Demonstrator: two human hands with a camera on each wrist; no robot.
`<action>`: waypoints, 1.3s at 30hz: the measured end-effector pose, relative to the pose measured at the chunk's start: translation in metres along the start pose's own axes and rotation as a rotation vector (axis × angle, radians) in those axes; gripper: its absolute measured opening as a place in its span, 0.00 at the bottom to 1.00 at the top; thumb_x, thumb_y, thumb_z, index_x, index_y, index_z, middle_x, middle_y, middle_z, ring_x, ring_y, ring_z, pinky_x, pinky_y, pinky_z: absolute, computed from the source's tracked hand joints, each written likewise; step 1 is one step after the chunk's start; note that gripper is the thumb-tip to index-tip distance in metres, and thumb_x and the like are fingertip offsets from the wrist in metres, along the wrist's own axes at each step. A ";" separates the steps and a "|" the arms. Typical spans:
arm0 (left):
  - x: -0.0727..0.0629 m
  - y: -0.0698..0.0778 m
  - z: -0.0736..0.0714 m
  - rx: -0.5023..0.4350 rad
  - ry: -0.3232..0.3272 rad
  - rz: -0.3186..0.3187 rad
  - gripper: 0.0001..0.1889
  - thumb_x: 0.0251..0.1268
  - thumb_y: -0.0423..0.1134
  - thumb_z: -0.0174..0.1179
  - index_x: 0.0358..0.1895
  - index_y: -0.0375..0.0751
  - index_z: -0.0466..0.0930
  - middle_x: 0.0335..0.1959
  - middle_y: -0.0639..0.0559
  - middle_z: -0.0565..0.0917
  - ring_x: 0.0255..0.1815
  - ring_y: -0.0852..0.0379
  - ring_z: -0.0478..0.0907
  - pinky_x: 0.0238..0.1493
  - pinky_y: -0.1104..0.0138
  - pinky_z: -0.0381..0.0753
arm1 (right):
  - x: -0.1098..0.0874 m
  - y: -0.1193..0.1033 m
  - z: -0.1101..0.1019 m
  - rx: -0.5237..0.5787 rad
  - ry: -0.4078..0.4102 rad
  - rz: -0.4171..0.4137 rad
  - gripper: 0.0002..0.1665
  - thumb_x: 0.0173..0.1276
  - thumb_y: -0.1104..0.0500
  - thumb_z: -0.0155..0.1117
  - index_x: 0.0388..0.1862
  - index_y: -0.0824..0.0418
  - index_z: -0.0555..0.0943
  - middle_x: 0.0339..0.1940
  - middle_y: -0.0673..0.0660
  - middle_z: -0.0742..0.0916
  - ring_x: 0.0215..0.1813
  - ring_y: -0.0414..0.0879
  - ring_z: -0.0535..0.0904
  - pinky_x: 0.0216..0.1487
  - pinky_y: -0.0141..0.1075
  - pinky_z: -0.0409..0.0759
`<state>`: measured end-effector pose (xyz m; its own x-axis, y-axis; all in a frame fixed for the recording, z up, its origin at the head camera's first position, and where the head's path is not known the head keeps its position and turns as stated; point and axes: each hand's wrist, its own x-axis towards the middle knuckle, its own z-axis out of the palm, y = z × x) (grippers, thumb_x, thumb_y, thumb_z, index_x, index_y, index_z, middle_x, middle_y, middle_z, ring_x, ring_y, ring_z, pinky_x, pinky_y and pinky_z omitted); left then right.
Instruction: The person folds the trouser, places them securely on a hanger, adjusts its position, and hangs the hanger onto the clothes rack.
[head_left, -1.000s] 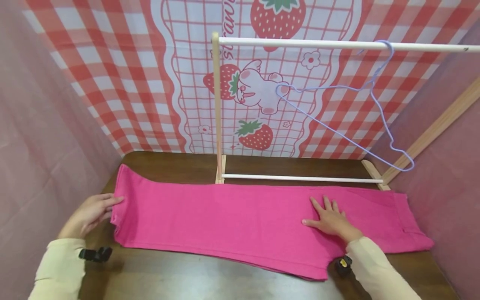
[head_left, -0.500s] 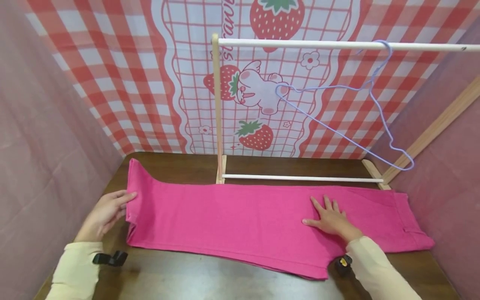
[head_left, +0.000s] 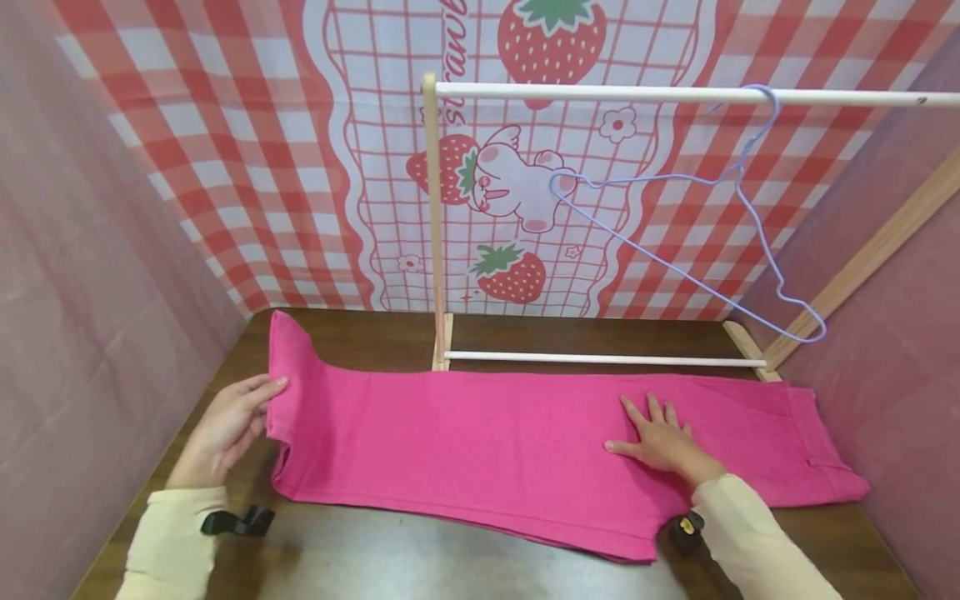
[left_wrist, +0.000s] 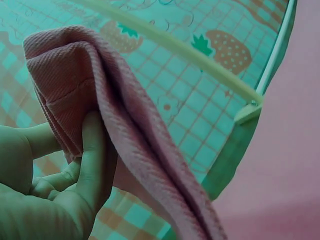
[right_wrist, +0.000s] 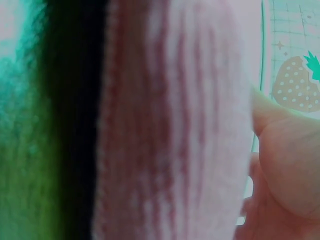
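Bright pink trousers [head_left: 465, 442], folded lengthwise, lie across the brown table with the waistband at the right. My left hand [head_left: 236, 425] pinches the leg hems at the left end and holds them raised, so the cloth curves up there. In the left wrist view, the layered hem [left_wrist: 65, 75] sits between the thumb and fingers of the left hand [left_wrist: 75, 185]. My right hand [head_left: 663, 442] rests flat on the trousers near the crotch, fingers spread. Blurred pink cloth [right_wrist: 170, 120] fills much of the right wrist view, with part of the right hand [right_wrist: 295, 160] beside it.
Behind the trousers stands a rack with a white top rail [head_left: 600, 93] and a lower white bar [head_left: 600, 359]. A lilac wire hanger [head_left: 675, 268] hangs from the rail at the right. Pink curtains [head_left: 90, 333] flank the table [head_left: 420, 550]; a strawberry-print cloth [head_left: 262, 167] covers the back.
My left hand has moved rightward, bringing the hem end in and lifting it into a steeper curve. The right hand has stayed in place on the trousers.
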<state>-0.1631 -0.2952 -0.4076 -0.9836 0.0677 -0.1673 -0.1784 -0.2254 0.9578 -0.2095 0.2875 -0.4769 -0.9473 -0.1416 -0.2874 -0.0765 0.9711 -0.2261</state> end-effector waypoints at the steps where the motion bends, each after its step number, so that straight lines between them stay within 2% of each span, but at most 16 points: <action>1: 0.000 -0.001 0.003 -0.007 -0.002 0.004 0.03 0.75 0.35 0.50 0.42 0.43 0.73 0.29 0.59 0.84 0.31 0.66 0.82 0.34 0.71 0.83 | 0.000 0.000 -0.001 0.000 -0.001 0.000 0.60 0.61 0.27 0.57 0.77 0.65 0.52 0.74 0.81 0.48 0.72 0.84 0.40 0.63 0.79 0.46; 9: -0.001 -0.009 0.024 -0.028 -0.006 0.028 0.06 0.74 0.34 0.51 0.39 0.46 0.77 0.31 0.59 0.85 0.34 0.67 0.82 0.38 0.72 0.82 | 0.001 -0.002 0.000 -0.004 -0.001 -0.007 0.59 0.61 0.27 0.57 0.77 0.64 0.52 0.74 0.82 0.48 0.72 0.84 0.40 0.62 0.79 0.46; 16: -0.003 -0.019 0.040 0.004 0.006 -0.005 0.07 0.74 0.33 0.50 0.39 0.46 0.77 0.31 0.61 0.84 0.34 0.69 0.81 0.39 0.73 0.81 | -0.002 -0.001 0.008 -0.002 -0.040 0.015 0.63 0.58 0.24 0.56 0.77 0.64 0.51 0.74 0.81 0.49 0.72 0.83 0.39 0.63 0.79 0.45; 20: 0.000 -0.021 0.053 0.013 -0.010 -0.020 0.05 0.73 0.31 0.49 0.44 0.41 0.74 0.31 0.61 0.84 0.34 0.68 0.81 0.39 0.72 0.82 | -0.003 0.000 0.008 -0.003 -0.036 0.016 0.64 0.58 0.24 0.57 0.77 0.65 0.51 0.74 0.81 0.49 0.72 0.84 0.39 0.63 0.79 0.45; 24: 0.002 -0.022 0.065 0.019 -0.025 -0.019 0.08 0.72 0.29 0.49 0.51 0.34 0.70 0.31 0.60 0.84 0.35 0.67 0.82 0.40 0.71 0.82 | -0.003 0.000 0.005 -0.006 -0.023 0.008 0.62 0.59 0.25 0.57 0.77 0.65 0.52 0.74 0.81 0.49 0.72 0.84 0.40 0.62 0.79 0.46; 32: 0.007 -0.022 0.090 -0.014 -0.055 0.001 0.09 0.72 0.29 0.49 0.51 0.31 0.70 0.30 0.60 0.85 0.33 0.67 0.82 0.38 0.72 0.82 | -0.002 0.002 -0.001 -0.009 -0.013 0.009 0.62 0.60 0.26 0.57 0.77 0.66 0.51 0.74 0.82 0.48 0.72 0.84 0.40 0.62 0.79 0.47; 39: 0.012 -0.023 0.108 -0.018 -0.102 -0.030 0.15 0.71 0.30 0.49 0.56 0.23 0.66 0.31 0.59 0.83 0.33 0.67 0.82 0.40 0.72 0.82 | -0.002 -0.002 -0.002 -0.007 -0.015 0.010 0.62 0.59 0.26 0.57 0.76 0.66 0.52 0.74 0.82 0.49 0.72 0.84 0.40 0.61 0.80 0.46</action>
<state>-0.1678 -0.1842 -0.4067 -0.9700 0.1730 -0.1707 -0.2095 -0.2391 0.9481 -0.2084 0.2858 -0.4738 -0.9433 -0.1345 -0.3034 -0.0691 0.9737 -0.2170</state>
